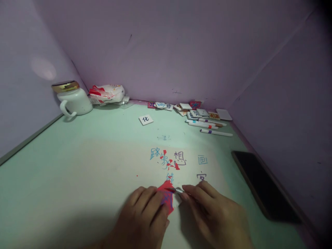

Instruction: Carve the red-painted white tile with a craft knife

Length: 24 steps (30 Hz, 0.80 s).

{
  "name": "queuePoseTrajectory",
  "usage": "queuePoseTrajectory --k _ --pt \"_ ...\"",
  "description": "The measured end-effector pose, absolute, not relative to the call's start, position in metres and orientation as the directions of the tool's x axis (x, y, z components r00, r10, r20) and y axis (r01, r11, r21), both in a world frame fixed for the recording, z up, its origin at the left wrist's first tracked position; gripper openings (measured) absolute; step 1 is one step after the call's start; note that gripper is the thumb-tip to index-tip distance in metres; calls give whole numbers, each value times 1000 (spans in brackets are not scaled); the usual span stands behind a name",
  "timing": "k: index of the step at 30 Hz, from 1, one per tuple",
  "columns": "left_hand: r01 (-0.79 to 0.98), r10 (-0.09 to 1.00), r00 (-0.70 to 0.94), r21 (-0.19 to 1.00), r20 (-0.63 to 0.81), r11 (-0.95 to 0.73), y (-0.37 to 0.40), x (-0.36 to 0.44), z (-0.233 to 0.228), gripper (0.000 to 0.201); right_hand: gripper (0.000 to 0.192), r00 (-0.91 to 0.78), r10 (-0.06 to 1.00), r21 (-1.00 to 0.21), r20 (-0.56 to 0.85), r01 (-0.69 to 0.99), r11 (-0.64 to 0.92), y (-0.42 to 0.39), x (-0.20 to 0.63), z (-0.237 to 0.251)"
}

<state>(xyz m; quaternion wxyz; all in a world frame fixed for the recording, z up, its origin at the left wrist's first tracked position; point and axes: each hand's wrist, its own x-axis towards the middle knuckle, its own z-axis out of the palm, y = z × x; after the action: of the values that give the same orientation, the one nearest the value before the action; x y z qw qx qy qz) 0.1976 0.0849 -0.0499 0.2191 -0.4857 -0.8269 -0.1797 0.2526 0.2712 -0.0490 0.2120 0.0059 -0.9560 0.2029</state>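
My left hand (145, 216) presses down on a red sheet piece (167, 199) lying on the pale green desk (77, 166), fingertips flat on its edge. My right hand (212, 214) pinches a thin metal tool (178, 190) whose tip touches the top of the red piece. Just beyond the hands, blue and dark written characters (178, 159) with small red scraps stuck over them mark the desk surface.
A white mug with a gold lid (71, 98) and a crumpled plastic packet (107, 93) stand at the back left. A white tile (145, 119), a pile of tiles (197, 110) and several marker pens (207, 126) lie at the back. A dark phone (261, 185) rests on the right. Purple walls enclose the desk.
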Motion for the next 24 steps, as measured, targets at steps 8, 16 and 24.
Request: queuePoseTrajectory --k 8,16,24 --pt "907 739 -375 58 560 416 81 198 -59 26 41 -879 35 -294 475 -121 948 265 239 -36" --pt "916 784 -380 82 491 393 78 200 -64 33 47 -894 121 -227 431 22 974 254 240 -37" --pt "915 776 -392 119 495 386 79 202 -58 28 38 -855 132 -199 502 35 979 241 238 -41"
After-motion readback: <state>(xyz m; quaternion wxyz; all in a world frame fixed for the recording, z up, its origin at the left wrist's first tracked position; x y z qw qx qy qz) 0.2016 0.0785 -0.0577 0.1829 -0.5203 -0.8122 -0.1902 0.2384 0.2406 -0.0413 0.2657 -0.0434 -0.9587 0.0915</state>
